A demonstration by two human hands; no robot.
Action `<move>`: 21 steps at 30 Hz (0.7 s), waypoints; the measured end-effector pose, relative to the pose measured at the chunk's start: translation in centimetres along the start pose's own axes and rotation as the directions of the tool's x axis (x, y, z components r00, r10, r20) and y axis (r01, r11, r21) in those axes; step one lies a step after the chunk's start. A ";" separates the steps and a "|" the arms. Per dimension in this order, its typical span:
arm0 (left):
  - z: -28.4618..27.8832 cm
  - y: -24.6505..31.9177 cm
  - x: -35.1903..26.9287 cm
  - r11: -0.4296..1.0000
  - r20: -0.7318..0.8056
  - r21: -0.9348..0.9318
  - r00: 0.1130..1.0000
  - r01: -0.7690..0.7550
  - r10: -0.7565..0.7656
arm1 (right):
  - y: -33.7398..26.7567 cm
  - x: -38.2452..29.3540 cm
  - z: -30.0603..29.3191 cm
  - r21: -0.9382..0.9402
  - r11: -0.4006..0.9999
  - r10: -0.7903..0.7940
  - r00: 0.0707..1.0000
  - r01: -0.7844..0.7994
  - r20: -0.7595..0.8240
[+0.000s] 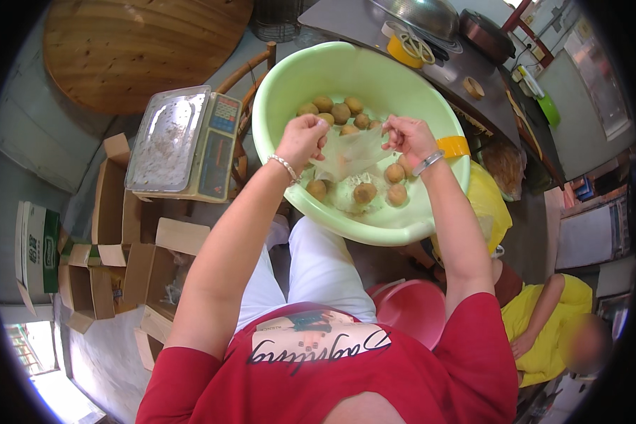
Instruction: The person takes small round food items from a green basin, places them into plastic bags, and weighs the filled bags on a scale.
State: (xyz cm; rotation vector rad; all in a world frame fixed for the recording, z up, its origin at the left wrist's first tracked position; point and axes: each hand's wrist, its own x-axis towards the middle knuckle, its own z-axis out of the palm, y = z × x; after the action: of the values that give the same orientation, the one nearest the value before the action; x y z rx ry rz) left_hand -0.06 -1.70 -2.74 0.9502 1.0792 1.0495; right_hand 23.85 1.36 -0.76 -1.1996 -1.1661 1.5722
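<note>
My left hand point(306, 139) and my right hand point(407, 137) hold opposite sides of a thin, translucent plastic bag point(352, 153), stretched between them. Both hands are over a large pale green plastic basin point(291, 74). Several round brown fruits or tubers lie in the basin, with a cluster point(341, 113) beyond the bag and others, such as a single one point(364, 193), on the near side. Pale crumbs of dirt show on the basin floor. The bag partly hides some of the round pieces, and I cannot tell whether anything is in it.
Left of the basin stands a digital scale point(169, 140) with a metal pan. Cardboard boxes point(111, 206) are at lower left. A pink bucket point(416, 310) stands by my legs. A person in yellow point(548, 323) sits at right. A roll of yellow tape point(403, 53) rests on the table point(344, 21).
</note>
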 end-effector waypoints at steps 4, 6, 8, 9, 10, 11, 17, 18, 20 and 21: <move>-1.6 4.9 -2.1 0.993 -0.024 -0.076 0.996 -0.090 0.088 | -4.2 -0.6 1.6 0.052 0.986 -0.162 0.976 0.156 0.149; -2.9 7.3 -3.7 0.982 -0.045 -0.118 0.989 -0.149 0.144 | -6.4 -1.0 3.3 0.059 0.972 -0.233 0.948 0.226 0.218; -4.6 8.8 -5.0 0.963 -0.070 -0.171 0.977 -0.209 0.199 | -7.9 -1.0 5.1 0.052 0.950 -0.308 0.904 0.307 0.295; -5.7 9.5 -5.8 0.953 -0.065 -0.177 0.969 -0.246 0.238 | -8.6 -0.9 6.3 0.041 0.933 -0.348 0.873 0.357 0.342; -6.7 10.1 -6.4 0.946 -0.065 -0.188 0.964 -0.265 0.257 | -9.1 -0.8 7.5 0.034 0.915 -0.383 0.840 0.402 0.385; -7.6 10.7 -7.1 0.938 -0.066 -0.198 0.959 -0.283 0.275 | -9.7 -0.8 8.7 0.006 0.911 -0.379 0.830 0.413 0.410; -15.2 12.2 -9.2 0.921 -0.229 -0.177 0.924 -0.347 0.305 | -10.1 1.9 16.7 -0.091 0.899 -0.313 0.772 0.429 0.553; -16.5 12.2 -9.3 0.919 -0.259 -0.171 0.916 -0.355 0.306 | -9.7 2.9 17.7 -0.084 0.913 -0.283 0.766 0.400 0.578; -19.1 11.9 -9.7 0.922 -0.328 -0.152 0.898 -0.356 0.293 | -8.2 4.4 20.3 -0.100 0.922 -0.243 0.759 0.375 0.604; -20.7 11.5 -9.8 0.926 -0.365 -0.144 0.888 -0.350 0.279 | -7.2 5.3 21.7 -0.110 0.927 -0.219 0.754 0.359 0.619</move>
State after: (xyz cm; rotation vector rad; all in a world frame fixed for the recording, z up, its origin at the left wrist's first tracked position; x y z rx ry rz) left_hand -23.67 -6.56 5.97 0.8093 1.0861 1.6108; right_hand 2.06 4.03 7.62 -0.5921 -1.8863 1.6488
